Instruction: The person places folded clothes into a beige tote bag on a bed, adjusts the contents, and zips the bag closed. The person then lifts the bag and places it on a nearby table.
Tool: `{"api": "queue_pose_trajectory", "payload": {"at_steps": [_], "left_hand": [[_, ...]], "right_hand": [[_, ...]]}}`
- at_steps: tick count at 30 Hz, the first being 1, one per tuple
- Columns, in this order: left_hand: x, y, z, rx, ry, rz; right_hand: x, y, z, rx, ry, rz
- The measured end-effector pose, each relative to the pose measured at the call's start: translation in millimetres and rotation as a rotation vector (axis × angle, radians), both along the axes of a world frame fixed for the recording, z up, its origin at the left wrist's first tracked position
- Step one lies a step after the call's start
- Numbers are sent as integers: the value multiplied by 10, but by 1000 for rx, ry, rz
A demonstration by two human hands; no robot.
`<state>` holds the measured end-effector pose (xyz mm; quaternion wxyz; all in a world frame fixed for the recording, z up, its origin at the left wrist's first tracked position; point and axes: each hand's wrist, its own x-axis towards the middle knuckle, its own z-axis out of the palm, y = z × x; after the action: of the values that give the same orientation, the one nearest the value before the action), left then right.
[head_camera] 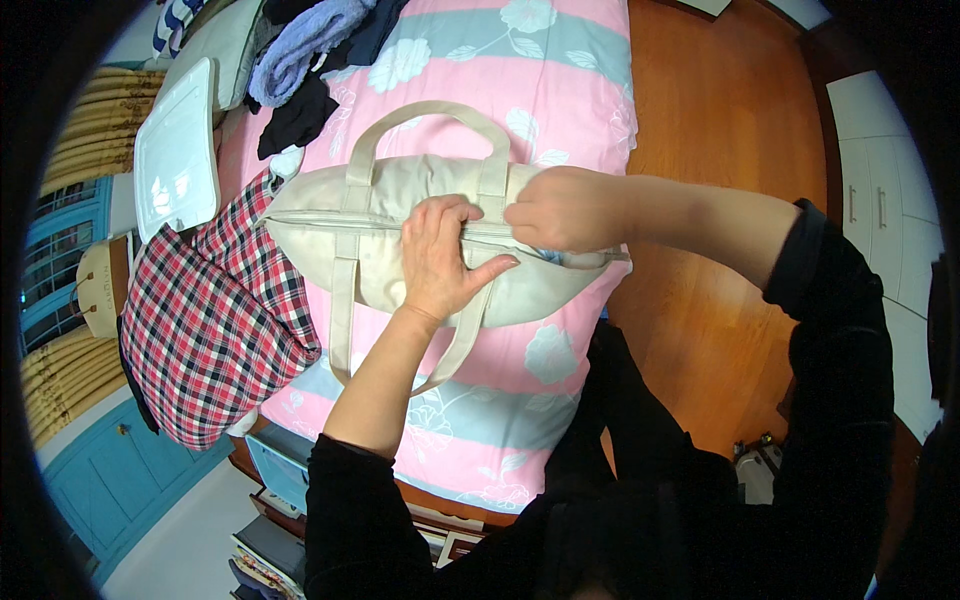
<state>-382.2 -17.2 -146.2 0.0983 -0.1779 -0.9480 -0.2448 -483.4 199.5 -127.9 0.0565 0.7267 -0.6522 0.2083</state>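
Observation:
A cream fabric bag [322, 255] with two carry handles lies on a bed with a pink and grey floral cover [480, 420]. Its zipper [330, 219] is closed along the left part and gapes at the right end, where something light blue shows inside. My left hand [442, 259] rests on the bag's middle, fingers over the zipper line and thumb stretched to the right. Just right of it, my right hand [562, 210] is curled with bent fingers at the zipper; whatever its fingertips pinch is hidden.
Red, white and black plaid fabric [217, 337] is heaped left of the bag. Behind it stands a white plastic lid [178, 150]. Dark clothes [300, 120] and a folded blue-purple fleece item [300, 52] lie on the bed's far left. Wooden floor [720, 120] borders the bed at right.

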Motion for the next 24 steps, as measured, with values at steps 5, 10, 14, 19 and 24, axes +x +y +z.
{"api": "queue_pose_trajectory", "payload": {"at_steps": [5,10,14,19,24], "left_hand": [[-22,17,4,-6,13,-3],[-34,12,1,16,8,1],[-13,2,27,18,6,1],[-47,1,58,40,5,-23],[10,-139,215,89,72,31]], "right_hand": [[145,367,93,89,61,-41],[246,674,198,230,15,-77],[349,909,297,197,38,-125],[299,984,271,220,-184,-201],[287,756,419,-14,-592,-466]]}}
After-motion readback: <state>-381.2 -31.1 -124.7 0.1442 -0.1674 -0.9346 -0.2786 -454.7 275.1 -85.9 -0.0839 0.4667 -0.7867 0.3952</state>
